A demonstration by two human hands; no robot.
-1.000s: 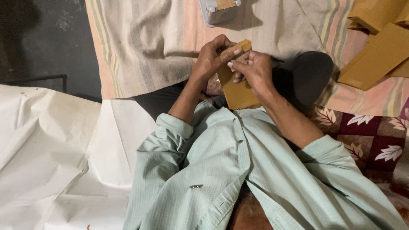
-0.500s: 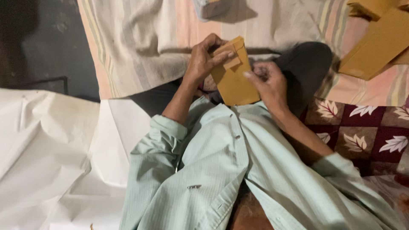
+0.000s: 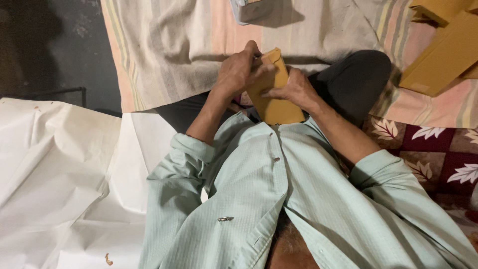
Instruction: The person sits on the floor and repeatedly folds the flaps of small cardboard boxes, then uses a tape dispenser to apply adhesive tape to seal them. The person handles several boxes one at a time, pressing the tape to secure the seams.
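Gripping one tan paper envelope (image 3: 274, 94), both hands (image 3: 264, 79) close around it, similar envelopes (image 3: 443, 50) upper right

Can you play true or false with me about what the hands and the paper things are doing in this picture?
1. Both hands hold one brown paper envelope. True: the left hand grips its top and the right hand rests on its side.
2. The envelope is blue. False: it is yellowish brown.
3. More brown envelopes lie on the striped cloth at the upper right. True.
4. The white sheet lies on the person's right. False: it is spread out on the left.
5. The person wears a red shirt. False: the shirt is pale green with buttons.
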